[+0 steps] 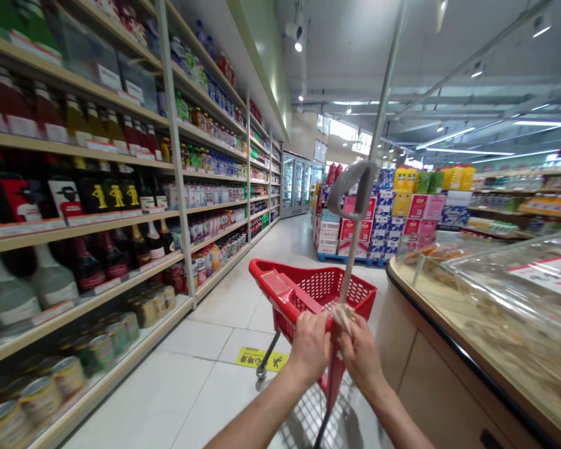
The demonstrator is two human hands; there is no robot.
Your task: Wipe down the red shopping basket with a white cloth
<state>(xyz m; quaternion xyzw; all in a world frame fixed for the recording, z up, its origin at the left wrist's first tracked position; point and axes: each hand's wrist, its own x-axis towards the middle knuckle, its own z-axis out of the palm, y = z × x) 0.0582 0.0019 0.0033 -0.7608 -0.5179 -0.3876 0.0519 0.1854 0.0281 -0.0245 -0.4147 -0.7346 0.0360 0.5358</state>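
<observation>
A red plastic shopping cart (290,298) stands in front of me, its handle bar turned toward me. My left hand (311,344) is closed over the near end of the handle bar. Right beside it, my right hand (359,344) is closed on a crumpled off-white cloth (343,317), pressed against the cart's near corner. A long grey pole (355,243) rises tilted from behind the cloth, with a grey loop-shaped grip (353,190) partway up. The pole's lower end is hidden by the cloth and my hands.
Tall shelves (180,168) of bottles and cans line the left. A curved counter (430,324) with clear covers stands close on the right. Stacked drink boxes (355,231) are ahead on a blue pallet. A yellow sticker (250,357) marks the tiled floor; glass-door fridges (295,181) stand farther back.
</observation>
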